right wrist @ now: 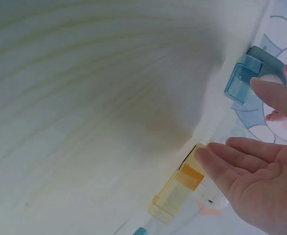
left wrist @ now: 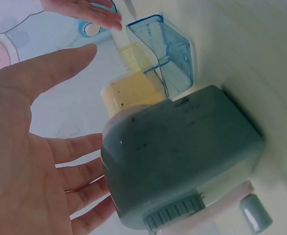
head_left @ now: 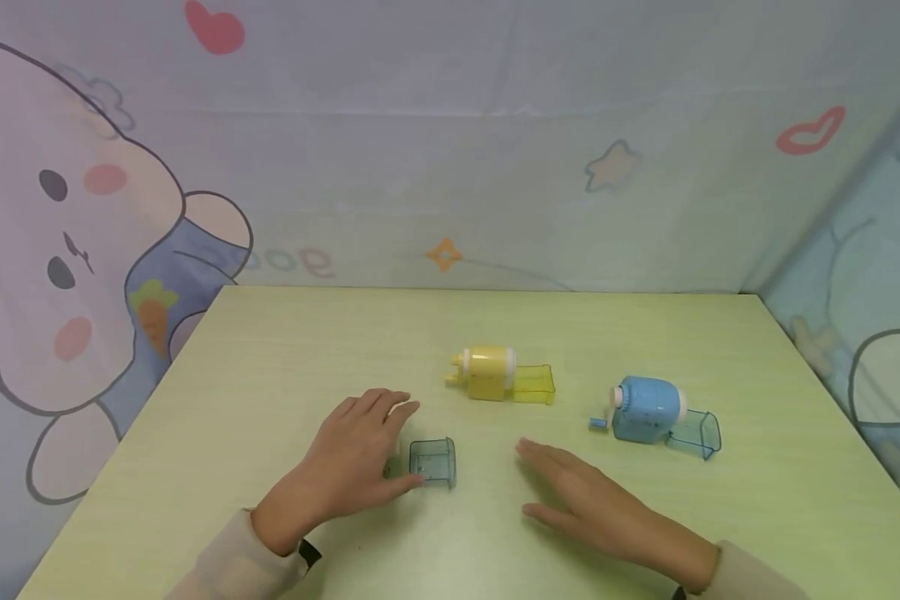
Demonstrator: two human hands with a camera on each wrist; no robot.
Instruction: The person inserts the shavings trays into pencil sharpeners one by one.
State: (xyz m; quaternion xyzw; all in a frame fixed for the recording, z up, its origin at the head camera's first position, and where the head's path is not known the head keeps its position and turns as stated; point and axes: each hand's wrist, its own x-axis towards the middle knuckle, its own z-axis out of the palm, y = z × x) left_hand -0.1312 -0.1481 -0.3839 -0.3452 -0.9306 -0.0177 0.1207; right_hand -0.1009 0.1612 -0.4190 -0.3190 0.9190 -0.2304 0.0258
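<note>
A dark teal hand-crank pencil sharpener [left wrist: 182, 152] stands beside my left hand [head_left: 352, 458], its crank toward the lower right of the left wrist view. From above, the hand hides most of its body; its clear blue drawer [head_left: 432, 461] juts out to the right. My left fingers are spread along the sharpener's far side, thumb [left wrist: 60, 68] held apart; whether they touch it I cannot tell. My right hand [head_left: 592, 508] holds nothing, its fingers extended, between the drawer and a light blue sharpener [head_left: 648, 404].
Behind the hands lies a yellow sharpener [head_left: 487, 372] with its clear yellow drawer [head_left: 534, 384] pulled out to the right. The light blue sharpener's drawer [head_left: 695, 433] also sticks out. A printed cloth [head_left: 495, 167] hangs behind the pale table [head_left: 307, 333].
</note>
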